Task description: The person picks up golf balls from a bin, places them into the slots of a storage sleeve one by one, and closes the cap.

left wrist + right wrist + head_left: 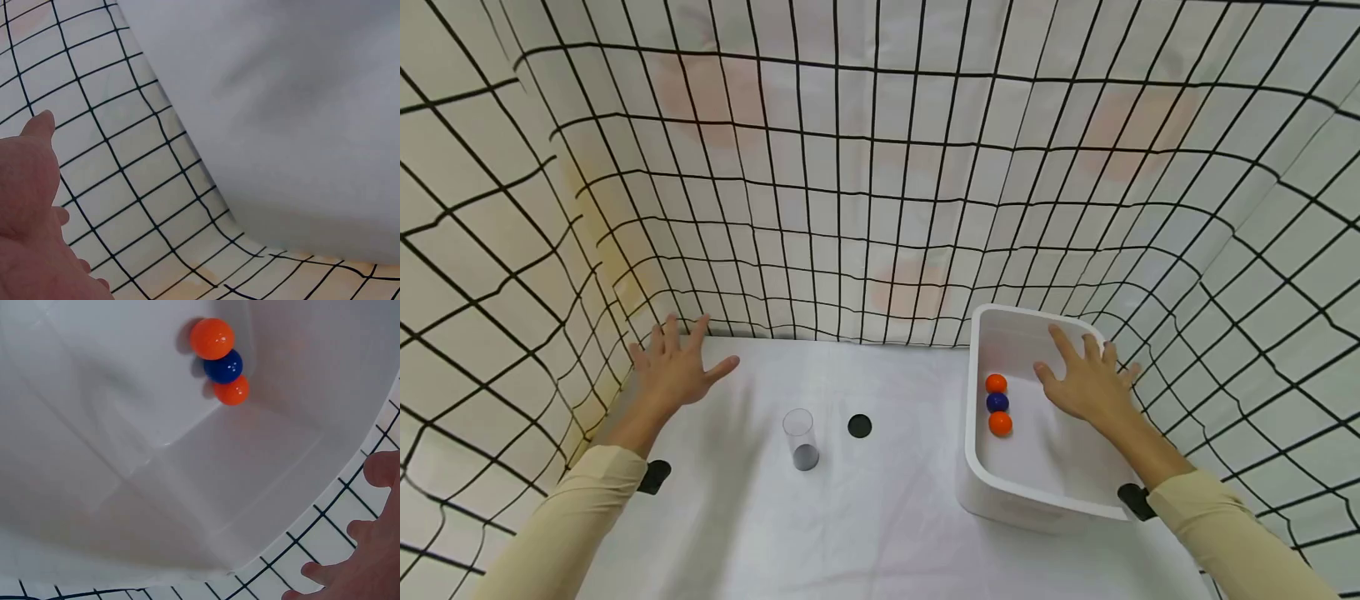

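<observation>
My left hand (676,372) hovers over the far left of the white table with its fingers spread, holding nothing. To its right a clear, tube-like cup (800,433) stands upright on the table. Fingers apart, my right hand (1090,385) is above a white plastic bin (977,433) and also holds nothing. Inside the bin, along its left wall, two orange balls (1000,424) and a dark blue ball (997,402) lie in a row, the blue one in the middle. The right wrist view shows the same blue ball (223,366) between the orange ones.
A black round spot (860,426) lies on the table (880,508) between cup and bin. Black netting (887,200) rises at the back and both sides, with pale cloth behind it. The bin stands close to the netting on the right.
</observation>
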Demonstrator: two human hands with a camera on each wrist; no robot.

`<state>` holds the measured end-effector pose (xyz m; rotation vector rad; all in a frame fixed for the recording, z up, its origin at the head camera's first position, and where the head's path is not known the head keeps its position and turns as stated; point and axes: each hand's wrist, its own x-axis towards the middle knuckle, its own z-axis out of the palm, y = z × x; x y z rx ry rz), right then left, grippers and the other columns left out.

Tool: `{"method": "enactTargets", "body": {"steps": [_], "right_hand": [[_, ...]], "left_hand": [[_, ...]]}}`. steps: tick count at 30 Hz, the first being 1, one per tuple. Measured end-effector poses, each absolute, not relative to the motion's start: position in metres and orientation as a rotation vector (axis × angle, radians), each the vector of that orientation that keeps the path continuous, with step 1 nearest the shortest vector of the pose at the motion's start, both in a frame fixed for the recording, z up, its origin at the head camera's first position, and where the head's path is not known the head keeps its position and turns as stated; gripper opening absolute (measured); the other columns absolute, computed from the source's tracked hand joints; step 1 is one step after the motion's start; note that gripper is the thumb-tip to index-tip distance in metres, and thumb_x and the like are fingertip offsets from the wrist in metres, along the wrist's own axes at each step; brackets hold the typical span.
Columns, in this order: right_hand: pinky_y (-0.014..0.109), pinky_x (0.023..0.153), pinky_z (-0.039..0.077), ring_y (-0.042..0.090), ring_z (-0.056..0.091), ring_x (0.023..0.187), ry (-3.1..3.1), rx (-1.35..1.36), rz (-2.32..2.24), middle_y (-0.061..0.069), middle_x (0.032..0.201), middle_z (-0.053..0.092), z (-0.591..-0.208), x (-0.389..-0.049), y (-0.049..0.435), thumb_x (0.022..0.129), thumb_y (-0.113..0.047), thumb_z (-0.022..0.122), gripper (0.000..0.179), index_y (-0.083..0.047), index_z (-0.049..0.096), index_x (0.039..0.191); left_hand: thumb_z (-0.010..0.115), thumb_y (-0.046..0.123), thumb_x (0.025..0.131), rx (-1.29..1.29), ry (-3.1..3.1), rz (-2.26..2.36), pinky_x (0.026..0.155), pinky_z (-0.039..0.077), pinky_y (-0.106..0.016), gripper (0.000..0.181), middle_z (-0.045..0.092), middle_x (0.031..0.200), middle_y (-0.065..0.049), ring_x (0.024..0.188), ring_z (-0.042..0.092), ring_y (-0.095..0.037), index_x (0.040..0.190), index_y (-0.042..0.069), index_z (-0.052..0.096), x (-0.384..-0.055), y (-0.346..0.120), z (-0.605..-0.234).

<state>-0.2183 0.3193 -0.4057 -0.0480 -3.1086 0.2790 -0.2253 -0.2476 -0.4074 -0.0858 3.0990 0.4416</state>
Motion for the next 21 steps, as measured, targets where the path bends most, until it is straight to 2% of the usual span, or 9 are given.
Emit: {"method": "enactTargets", "body": {"steps": [7,13,17,21], "right_hand": [[0.090,0.100,0.000,0.069,0.009,0.142,-3.085,-0.005,0.325,0.039,0.158,0.014,-0.401,-0.220,0.299,0.102,-0.050,0.042,0.073,-0.015,0.019,0.162],[0.086,0.105,0.001,0.061,0.013,0.143,-3.073,0.015,0.404,0.035,0.159,0.020,-0.396,-0.220,0.278,0.099,-0.045,0.050,0.074,-0.018,0.021,0.162],[0.084,0.107,0.006,0.058,0.017,0.143,-3.081,0.050,0.432,0.034,0.158,0.024,-0.394,-0.219,0.265,0.099,-0.042,0.053,0.075,-0.019,0.020,0.163],[0.079,0.105,0.016,0.055,0.026,0.141,-3.055,0.123,0.457,0.032,0.154,0.034,-0.393,-0.217,0.255,0.098,-0.039,0.055,0.074,-0.020,0.023,0.162]], "left_hand": [[0.056,0.060,0.096,-0.035,3.094,0.394,0.112,-0.003,-0.079,0.094,-0.005,0.163,-0.037,0.149,-0.001,-0.059,0.163,0.011,0.012,-0.225,-0.236,-0.400],[0.054,0.060,0.097,0.048,3.016,0.459,0.110,-0.004,-0.081,0.092,-0.004,0.163,-0.037,0.149,-0.001,-0.059,0.163,0.013,0.010,-0.223,-0.220,-0.400],[0.056,0.058,0.097,0.142,2.946,0.567,0.110,-0.004,-0.081,0.092,-0.002,0.163,-0.037,0.150,0.001,-0.059,0.163,0.015,0.010,-0.217,-0.208,-0.403],[0.062,0.058,0.093,0.235,2.895,0.632,0.111,0.000,-0.081,0.095,0.002,0.164,-0.035,0.150,0.006,-0.059,0.163,0.015,0.014,-0.208,-0.195,-0.407]]}}
